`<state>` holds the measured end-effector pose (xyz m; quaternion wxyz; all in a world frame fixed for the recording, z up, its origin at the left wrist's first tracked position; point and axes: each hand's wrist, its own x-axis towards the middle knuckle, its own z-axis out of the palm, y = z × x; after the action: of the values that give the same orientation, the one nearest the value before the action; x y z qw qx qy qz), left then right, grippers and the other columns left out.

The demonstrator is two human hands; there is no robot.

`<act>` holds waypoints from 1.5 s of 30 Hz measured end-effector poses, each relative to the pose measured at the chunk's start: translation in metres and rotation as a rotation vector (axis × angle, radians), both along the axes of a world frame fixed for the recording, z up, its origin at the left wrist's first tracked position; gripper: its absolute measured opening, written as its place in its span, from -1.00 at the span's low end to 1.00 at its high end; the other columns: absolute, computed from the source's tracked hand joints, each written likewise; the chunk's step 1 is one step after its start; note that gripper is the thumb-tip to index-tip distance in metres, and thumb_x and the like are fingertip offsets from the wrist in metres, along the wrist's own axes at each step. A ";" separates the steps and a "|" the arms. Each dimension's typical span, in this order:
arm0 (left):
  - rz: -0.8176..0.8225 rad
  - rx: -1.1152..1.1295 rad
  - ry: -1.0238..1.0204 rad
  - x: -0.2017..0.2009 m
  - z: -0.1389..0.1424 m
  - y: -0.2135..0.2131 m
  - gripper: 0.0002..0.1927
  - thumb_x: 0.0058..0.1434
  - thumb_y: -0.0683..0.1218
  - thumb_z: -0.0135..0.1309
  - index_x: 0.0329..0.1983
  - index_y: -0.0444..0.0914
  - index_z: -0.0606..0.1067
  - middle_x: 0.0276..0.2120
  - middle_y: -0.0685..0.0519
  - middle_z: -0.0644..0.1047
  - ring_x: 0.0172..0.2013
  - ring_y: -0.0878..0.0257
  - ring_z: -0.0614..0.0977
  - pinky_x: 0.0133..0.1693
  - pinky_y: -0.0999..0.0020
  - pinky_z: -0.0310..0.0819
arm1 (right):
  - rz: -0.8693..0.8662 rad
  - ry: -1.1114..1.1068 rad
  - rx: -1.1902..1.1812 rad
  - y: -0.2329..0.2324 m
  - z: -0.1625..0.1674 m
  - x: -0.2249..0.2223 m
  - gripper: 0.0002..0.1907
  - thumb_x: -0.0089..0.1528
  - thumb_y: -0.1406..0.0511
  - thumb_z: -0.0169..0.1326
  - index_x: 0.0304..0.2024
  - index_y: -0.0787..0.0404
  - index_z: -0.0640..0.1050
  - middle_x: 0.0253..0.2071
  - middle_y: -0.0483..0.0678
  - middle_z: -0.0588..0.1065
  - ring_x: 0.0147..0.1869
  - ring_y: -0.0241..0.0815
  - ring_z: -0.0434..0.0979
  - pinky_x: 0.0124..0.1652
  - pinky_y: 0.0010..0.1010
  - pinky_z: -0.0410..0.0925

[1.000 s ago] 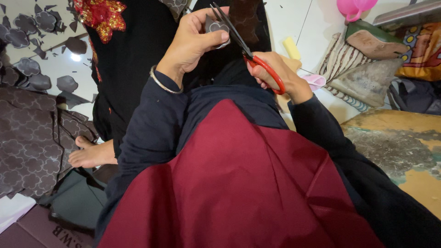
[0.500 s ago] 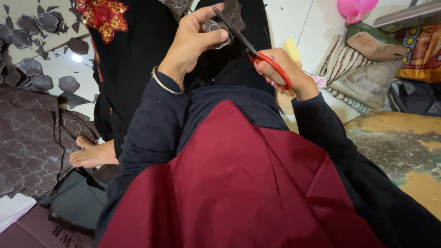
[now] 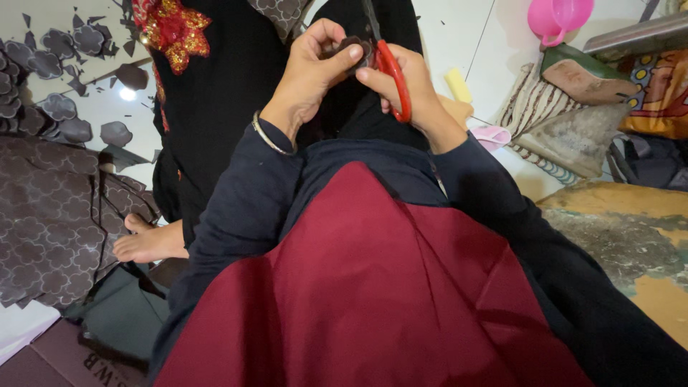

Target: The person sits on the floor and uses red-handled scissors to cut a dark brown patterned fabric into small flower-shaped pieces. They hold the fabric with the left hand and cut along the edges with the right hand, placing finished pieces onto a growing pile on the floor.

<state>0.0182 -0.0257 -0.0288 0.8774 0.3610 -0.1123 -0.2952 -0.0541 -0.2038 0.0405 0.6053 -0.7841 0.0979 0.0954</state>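
- Red-handled scissors (image 3: 390,68) sit in the right hand (image 3: 408,89), fingers through the loops; the blades run up and away from the grip, and whether they are parted or shut cannot be made out
- Just left of that grip, the left hand (image 3: 312,68) pinches a small dark fabric piece (image 3: 350,49) between thumb and fingers, closed firmly on it, with a thin bangle (image 3: 271,136) at the wrist
- The fabric piece meets the blades right between the two hands, held up over black cloth (image 3: 222,93), so the trimming of this piece looks to be in progress, not finished
- Far left of the hands, many cut scalloped shapes (image 3: 57,107) lie scattered on the pale floor (image 3: 93,100), which suggests a good share of the cutting is done
- Below those, a large sheet of patterned brown fabric (image 3: 50,215) remains whole, so plenty seems left to cut
- Nearer the body than the grip, dark red cloth (image 3: 373,301) covers the lap; a bare foot (image 3: 147,242) shows beside it
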 end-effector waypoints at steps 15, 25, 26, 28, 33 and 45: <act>-0.138 0.170 -0.059 0.000 0.002 0.003 -0.76 0.27 -0.29 0.22 0.00 -0.30 0.54 -0.23 0.09 0.64 -0.24 0.38 0.68 -0.17 0.48 0.65 | 0.005 -0.122 0.053 -0.010 0.005 0.018 -0.87 0.34 0.32 0.16 -0.23 0.26 0.52 -0.52 -0.17 0.41 -0.59 -0.42 0.35 -0.56 -0.58 0.28; 0.254 0.098 0.046 0.008 0.002 0.003 -0.64 0.33 -0.23 0.24 0.19 -0.28 0.53 -0.15 0.11 0.60 -0.16 0.39 0.64 -0.11 0.45 0.63 | 0.020 0.011 0.029 -0.015 0.001 -0.009 -0.70 0.39 0.13 0.07 -0.01 0.22 0.51 -0.36 -0.20 0.40 -0.40 -0.45 0.43 -0.39 -0.59 0.38; 0.269 0.091 0.063 0.008 0.002 0.002 -0.66 0.33 -0.21 0.23 0.16 -0.28 0.53 -0.15 0.09 0.62 -0.17 0.36 0.66 -0.11 0.43 0.65 | 0.063 -0.007 -0.040 -0.013 0.003 -0.015 -0.69 0.38 0.13 0.07 0.00 0.23 0.50 -0.34 -0.19 0.42 -0.37 -0.45 0.43 -0.35 -0.58 0.39; 0.298 0.079 0.098 0.010 0.002 -0.001 -0.71 0.31 -0.18 0.23 0.08 -0.29 0.53 -0.16 0.06 0.65 -0.17 0.32 0.71 -0.10 0.39 0.68 | 0.147 -0.043 -0.177 -0.011 0.007 -0.022 -0.66 0.38 0.14 0.07 0.03 0.25 0.49 -0.30 -0.18 0.45 -0.31 -0.43 0.45 -0.28 -0.56 0.41; 0.349 0.049 0.105 0.009 0.007 0.001 -0.79 0.34 -0.12 0.21 -0.04 -0.29 0.50 -0.24 0.03 0.63 -0.27 0.27 0.71 -0.15 0.35 0.69 | 0.170 -0.025 -0.201 -0.007 0.014 -0.024 -0.65 0.41 0.12 0.06 0.07 0.25 0.47 -0.30 -0.16 0.45 -0.26 -0.40 0.44 -0.24 -0.53 0.41; 0.332 -0.056 0.025 0.003 0.017 0.000 -0.77 0.34 -0.26 0.16 0.03 -0.36 0.46 -0.17 -0.03 0.63 -0.19 0.25 0.70 -0.06 0.27 0.73 | 0.274 -0.077 -0.146 0.000 0.010 -0.024 -0.54 0.42 0.00 -0.02 0.09 0.24 0.48 -0.33 -0.20 0.40 -0.32 -0.41 0.43 -0.26 -0.56 0.40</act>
<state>0.0216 -0.0255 -0.0122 0.9252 0.3462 -0.0484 -0.1473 -0.0783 -0.2039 0.0504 0.5311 -0.8353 -0.0266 0.1397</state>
